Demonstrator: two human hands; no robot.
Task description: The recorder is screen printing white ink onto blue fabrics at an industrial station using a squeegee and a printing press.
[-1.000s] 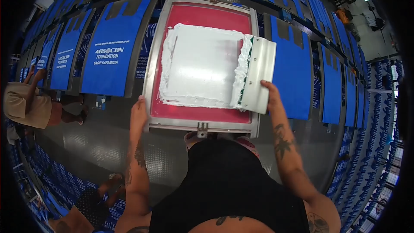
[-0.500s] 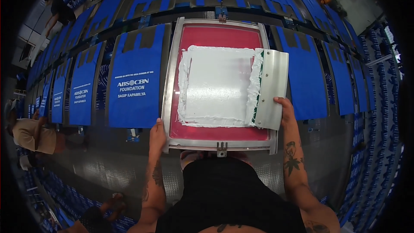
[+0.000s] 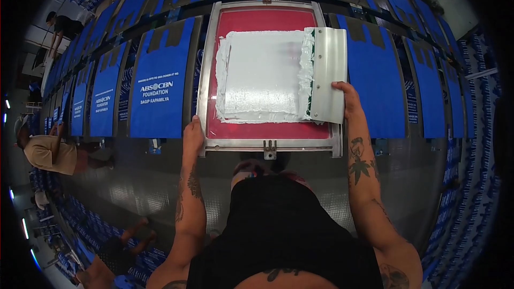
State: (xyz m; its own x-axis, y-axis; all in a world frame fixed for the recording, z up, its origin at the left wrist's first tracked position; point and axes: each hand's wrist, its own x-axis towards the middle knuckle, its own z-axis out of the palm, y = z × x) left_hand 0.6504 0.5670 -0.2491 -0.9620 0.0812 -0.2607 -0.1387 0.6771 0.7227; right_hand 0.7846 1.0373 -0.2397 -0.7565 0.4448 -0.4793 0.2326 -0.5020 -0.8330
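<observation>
In front of me, a metal-framed printing screen (image 3: 210, 64) with red mesh lies over the row of boards. Thick white ink (image 3: 262, 75) covers its middle, heaped along the edges. A metal squeegee (image 3: 330, 59) with a green blade rests along the ink's right side. My left hand (image 3: 193, 134) is closed on the left rail of the frame, near its front corner. With the thumb on top, my right hand (image 3: 349, 100) grips the squeegee's outer edge; its other fingers are mostly hidden underneath.
Blue bags lie flat on dark boards at both sides; one printed bag (image 3: 160, 85) is just left of the screen, and a plain one (image 3: 372, 85) right. A metal clamp (image 3: 270, 151) juts from the frame's front. People stand at left, one in a tan shirt (image 3: 51, 153).
The view has shifted, so the screen, boards and both hands appear higher in the picture. Both hands keep their holds, and the squeegee stays at the ink's right side.
</observation>
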